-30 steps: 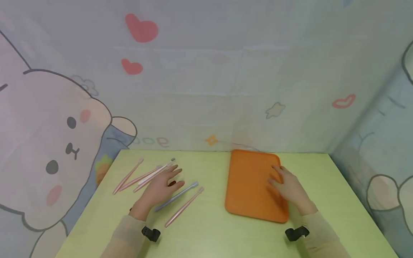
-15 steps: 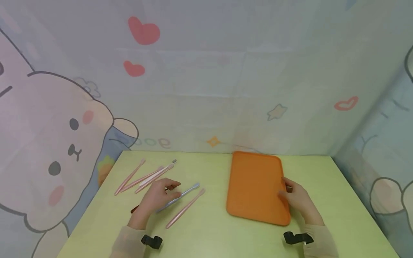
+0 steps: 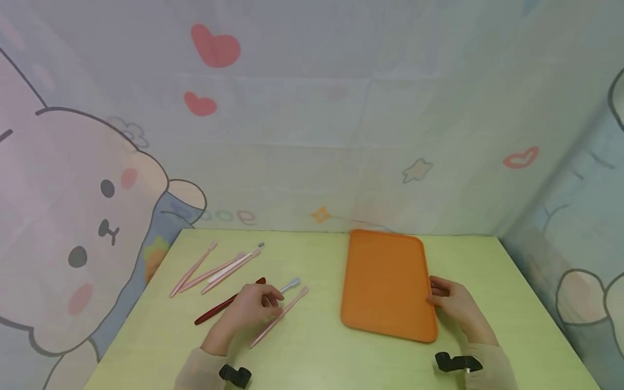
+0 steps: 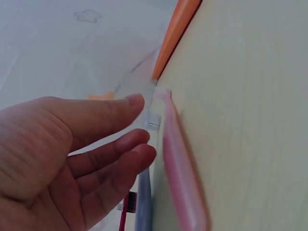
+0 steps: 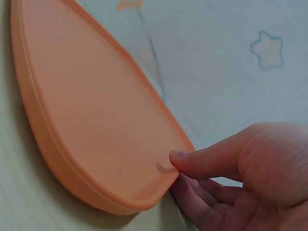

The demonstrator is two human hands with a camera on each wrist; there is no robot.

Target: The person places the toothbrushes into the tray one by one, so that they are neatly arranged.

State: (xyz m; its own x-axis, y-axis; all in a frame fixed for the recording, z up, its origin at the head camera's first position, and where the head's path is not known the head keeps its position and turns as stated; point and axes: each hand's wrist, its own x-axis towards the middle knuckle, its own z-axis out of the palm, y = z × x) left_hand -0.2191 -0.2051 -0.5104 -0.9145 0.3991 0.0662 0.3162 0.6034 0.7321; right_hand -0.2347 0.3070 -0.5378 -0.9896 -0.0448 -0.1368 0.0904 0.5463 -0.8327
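Note:
My left hand (image 3: 253, 309) hovers with bent fingers above a blue toothbrush (image 3: 291, 284) and a pink toothbrush (image 3: 265, 330). Between its thumb and fingertips (image 4: 137, 101) there is a gap with nothing in it, and the blue handle (image 4: 144, 204) runs just beyond them. Beside that hand lies a dark red toothbrush (image 3: 214, 311), partly covered by it. At the right, my right hand (image 3: 455, 304) pinches the edge of an orange tray (image 3: 382, 287), thumb on the rim and the other fingers at the outer side, partly hidden.
Farther left on the yellow-green table (image 3: 312, 357) lie a pink toothbrush (image 3: 191, 271) and a loose cluster of pink and white toothbrushes (image 3: 231, 275). A printed cloth backdrop (image 3: 312, 135) rises behind the table's far edge.
The left hand has drawn back from the toothbrush cluster toward the nearer blue and pink ones, uncovering the dark red one. My right hand has moved from above the tray to grip its right edge.

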